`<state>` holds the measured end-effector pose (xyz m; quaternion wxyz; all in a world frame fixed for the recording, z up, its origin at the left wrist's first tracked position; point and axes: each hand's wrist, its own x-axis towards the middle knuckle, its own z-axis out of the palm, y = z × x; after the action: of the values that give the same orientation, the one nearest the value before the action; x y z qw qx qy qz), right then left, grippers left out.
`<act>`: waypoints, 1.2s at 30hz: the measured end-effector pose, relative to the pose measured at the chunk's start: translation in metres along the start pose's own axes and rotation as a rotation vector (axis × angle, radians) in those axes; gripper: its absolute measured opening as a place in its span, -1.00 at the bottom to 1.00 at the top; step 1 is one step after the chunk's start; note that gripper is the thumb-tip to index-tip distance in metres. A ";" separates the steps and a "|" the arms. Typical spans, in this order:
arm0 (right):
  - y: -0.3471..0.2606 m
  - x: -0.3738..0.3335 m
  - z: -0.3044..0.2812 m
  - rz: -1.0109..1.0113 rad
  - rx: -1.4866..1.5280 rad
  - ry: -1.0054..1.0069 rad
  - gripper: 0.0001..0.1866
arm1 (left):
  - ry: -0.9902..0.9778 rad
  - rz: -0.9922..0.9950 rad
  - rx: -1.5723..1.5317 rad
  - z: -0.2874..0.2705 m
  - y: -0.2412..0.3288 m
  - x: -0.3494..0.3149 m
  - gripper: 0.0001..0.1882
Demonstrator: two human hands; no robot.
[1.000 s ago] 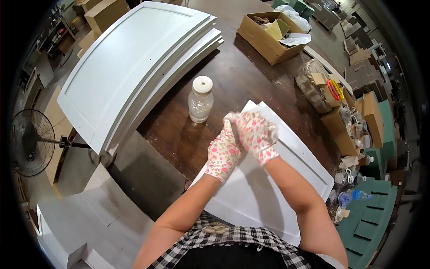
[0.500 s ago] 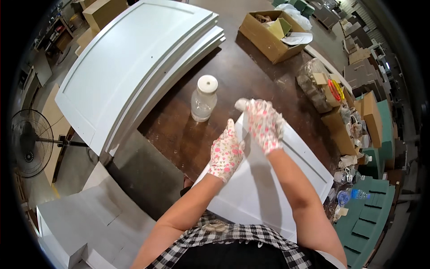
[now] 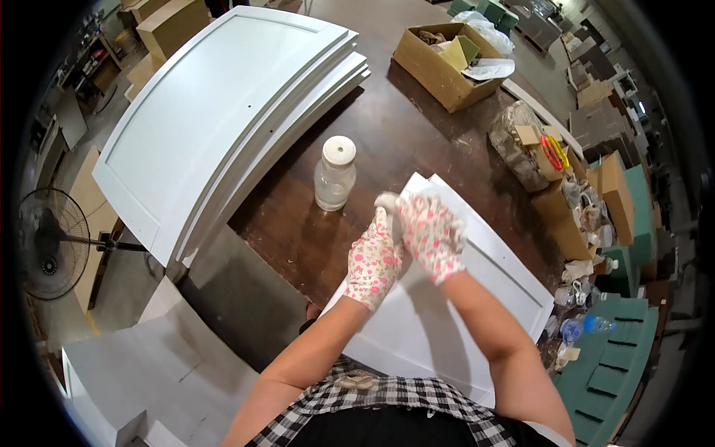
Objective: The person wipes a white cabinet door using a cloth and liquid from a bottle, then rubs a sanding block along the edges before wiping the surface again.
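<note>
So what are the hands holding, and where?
Both gloved hands, left hand and right hand, pinch a small white wad between fingertips; what it is cannot be told.

Stack of white panels, open cardboard box, standing fan, clear jar on dark table

Two gloved hands — left hand, right hand — both in floral gloves. One clear jar with white lid. One white panel under hands. One stack of white panels — roughly four. One open cardboard box. One floor fan.
</note>
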<state>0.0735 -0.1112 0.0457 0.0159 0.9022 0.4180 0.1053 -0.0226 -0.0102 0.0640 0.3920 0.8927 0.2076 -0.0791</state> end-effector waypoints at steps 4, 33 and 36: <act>0.026 0.047 -0.028 0.174 0.030 -0.178 -0.78 | 0.095 0.059 0.082 0.014 -0.004 0.002 -0.26; 0.027 0.022 0.027 0.429 -0.049 0.028 -0.52 | 0.159 0.180 0.325 0.027 -0.008 0.007 -0.32; 0.017 0.041 0.012 0.320 0.226 -0.066 -0.55 | 0.127 0.179 0.279 0.026 -0.012 0.009 -0.31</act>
<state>0.1147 -0.0906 0.0434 -0.0886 0.9562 0.2776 0.0294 -0.0189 -0.0195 0.0355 0.2560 0.9565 0.1389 -0.0152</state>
